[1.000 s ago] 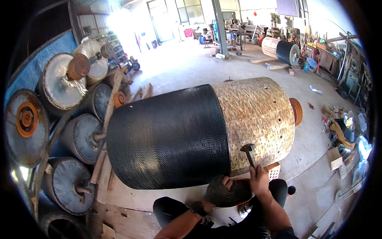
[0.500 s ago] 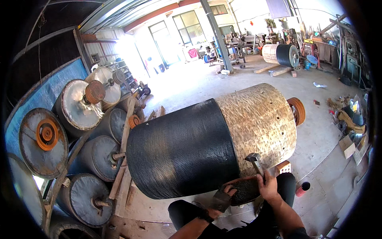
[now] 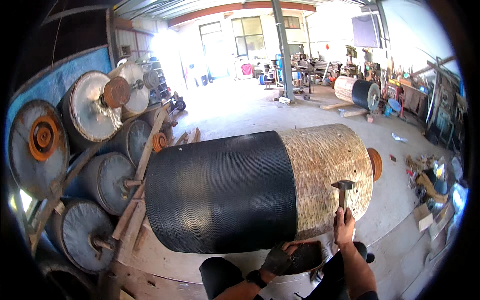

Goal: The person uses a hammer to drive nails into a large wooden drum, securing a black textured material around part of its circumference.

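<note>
A large drum lies on its side before me, its left part wound in a black ridged layer (image 3: 220,192), its right part a mottled tan surface (image 3: 325,175) with small dark holes. In my right hand (image 3: 344,227), closed round the handle, a hammer (image 3: 343,186) is raised upright in front of the tan part. My left hand (image 3: 279,257), in a dark glove with bare fingertips, is at the drum's lower edge near the seam between both parts. Its fingers are bent together; what they hold is hidden. Beside it, a shallow pan (image 3: 306,257) with dark contents sits between my knees.
Several grey drums (image 3: 112,182) are stacked at the left against wooden beams (image 3: 137,200). An orange pulley (image 3: 374,164) sticks out of the large drum's right end. Farther back are another drum (image 3: 352,92) and a steel post (image 3: 282,50). Scrap and a cardboard box (image 3: 423,217) lie at right.
The hammer has risen and moved right with my right hand, its head now upright. My left hand has shifted slightly left and down in the picture. The view has tilted and turned a little.
</note>
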`<state>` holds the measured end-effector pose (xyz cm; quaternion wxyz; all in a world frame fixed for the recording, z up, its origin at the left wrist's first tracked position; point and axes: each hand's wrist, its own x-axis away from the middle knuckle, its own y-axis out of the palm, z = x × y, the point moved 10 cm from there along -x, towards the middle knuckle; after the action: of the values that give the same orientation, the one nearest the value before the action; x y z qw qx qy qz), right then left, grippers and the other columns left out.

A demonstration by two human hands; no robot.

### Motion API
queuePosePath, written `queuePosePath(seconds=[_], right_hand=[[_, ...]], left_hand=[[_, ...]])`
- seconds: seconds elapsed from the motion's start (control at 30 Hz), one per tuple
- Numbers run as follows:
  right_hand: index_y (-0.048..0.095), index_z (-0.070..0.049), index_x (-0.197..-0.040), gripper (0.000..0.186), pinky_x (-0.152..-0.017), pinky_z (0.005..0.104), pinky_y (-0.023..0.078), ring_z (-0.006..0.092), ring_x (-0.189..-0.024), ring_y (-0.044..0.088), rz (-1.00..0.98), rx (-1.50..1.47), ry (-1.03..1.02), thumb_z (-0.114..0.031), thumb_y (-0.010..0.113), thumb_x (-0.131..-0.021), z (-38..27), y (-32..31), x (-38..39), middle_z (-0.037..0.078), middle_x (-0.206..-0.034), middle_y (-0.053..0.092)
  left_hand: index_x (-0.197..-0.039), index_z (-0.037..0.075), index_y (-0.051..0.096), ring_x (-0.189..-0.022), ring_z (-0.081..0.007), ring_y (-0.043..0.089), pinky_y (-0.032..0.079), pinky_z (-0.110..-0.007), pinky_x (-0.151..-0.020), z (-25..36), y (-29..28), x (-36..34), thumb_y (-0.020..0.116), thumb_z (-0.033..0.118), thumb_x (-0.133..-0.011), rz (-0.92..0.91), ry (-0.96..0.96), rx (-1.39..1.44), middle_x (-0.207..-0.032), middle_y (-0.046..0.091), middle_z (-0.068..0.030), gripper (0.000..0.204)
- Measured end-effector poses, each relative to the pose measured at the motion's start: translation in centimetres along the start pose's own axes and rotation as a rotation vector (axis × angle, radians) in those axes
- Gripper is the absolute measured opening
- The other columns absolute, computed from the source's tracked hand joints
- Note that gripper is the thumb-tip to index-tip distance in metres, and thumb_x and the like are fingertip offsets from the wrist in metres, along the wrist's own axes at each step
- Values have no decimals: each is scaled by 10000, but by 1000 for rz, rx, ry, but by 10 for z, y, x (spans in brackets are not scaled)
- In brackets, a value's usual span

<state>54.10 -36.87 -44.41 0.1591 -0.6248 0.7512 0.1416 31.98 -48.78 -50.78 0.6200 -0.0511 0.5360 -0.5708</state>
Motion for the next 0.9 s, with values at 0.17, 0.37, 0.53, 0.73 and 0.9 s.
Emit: queuePosePath(seconds=[0.17,0.37,0.53,0.73,0.9], right_hand=[[522,-81,-843,377,-387,245,298,67,-429,388,62,13,136,-402,526,-1041,26,-15,-1,-40,-557,421],[534,-71,-849,393,-381,255,306,79,-416,383,75,-9,228,-411,511,-1045,26,-7,13,-25,-548,419],[503,-65,-822,340,-409,257,321,74,-455,408,24,-61,237,-313,531,-1053,28,-3,17,-26,-575,445],[496,-54,-791,390,-443,265,321,79,-486,416,-12,-14,268,-343,535,-1050,32,-1,17,-19,-577,449],[499,-46,-778,382,-452,274,328,85,-491,420,-6,4,270,-315,547,-1045,36,-2,16,-16,-576,457]], left_hand=[[-1128,49,647,-1036,-319,619,528,-421,-848,10,-4,-13,619,84,-815,53,69,-34,-1168,621,-126,316],[-1050,89,679,-980,-294,665,554,-432,-787,19,7,-11,622,164,-830,55,132,-98,-1117,655,-99,239],[-1113,108,675,-1037,-291,652,546,-443,-821,24,7,-11,634,163,-826,67,153,-123,-1161,643,-97,295],[-1156,108,661,-1087,-315,630,537,-435,-877,-11,44,7,628,143,-851,-119,-6,17,-1208,622,-115,309],[-1154,100,662,-1090,-326,628,541,-424,-874,-4,50,4,617,134,-869,-133,59,-3,-1223,611,-124,290]])
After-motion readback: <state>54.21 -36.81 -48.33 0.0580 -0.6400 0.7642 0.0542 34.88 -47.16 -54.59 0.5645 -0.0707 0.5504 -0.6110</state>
